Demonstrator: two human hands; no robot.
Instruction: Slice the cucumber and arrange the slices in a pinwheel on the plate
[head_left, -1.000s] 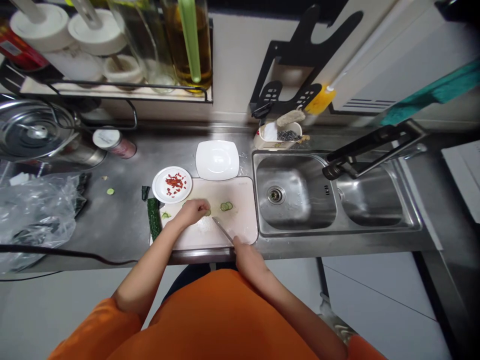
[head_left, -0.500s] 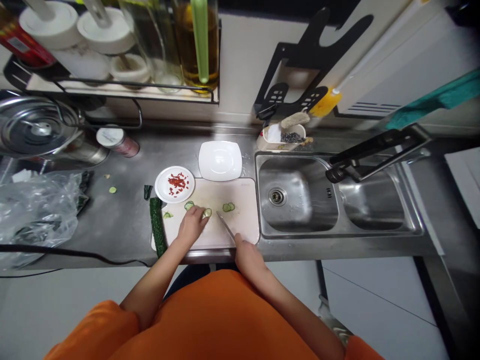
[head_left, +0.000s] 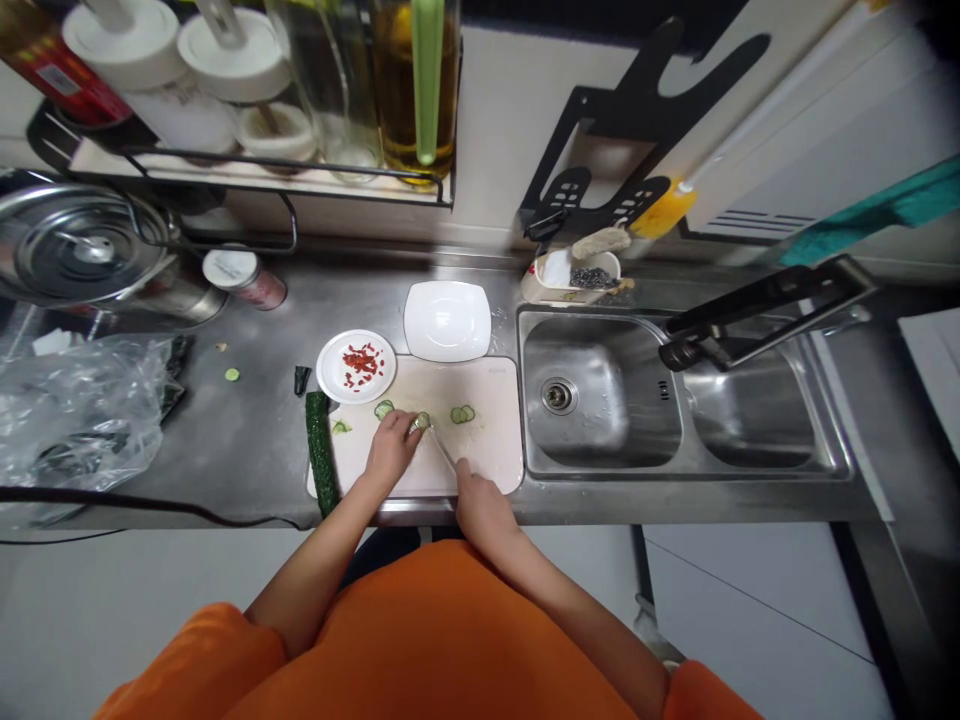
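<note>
On the white cutting board (head_left: 495,450), my left hand (head_left: 393,446) pinches a small piece of cucumber (head_left: 422,420), its pale cut face toward the right. My right hand (head_left: 484,505) grips a knife (head_left: 442,449) by the handle; the tip of its blade is at the cucumber piece. Two overlapping cucumber slices (head_left: 463,413) lie right of the blade, and more slices (head_left: 384,409) sit just beyond my left hand. A long dark green cucumber (head_left: 321,455) rests along the board's left edge. Small green scraps (head_left: 341,427) are near it.
A white plate of chopped red pieces (head_left: 356,366) overlaps the board's far left corner. Behind the board stands a white square dish (head_left: 448,321). To the right is a double sink (head_left: 600,400) with a black faucet (head_left: 735,310). A plastic bag (head_left: 82,410) and a cord (head_left: 150,503) lie left.
My right hand has moved left, bringing the knife from a gap beside the cucumber piece up to it. My left hand keeps its pinch. The whole view has shifted slightly.
</note>
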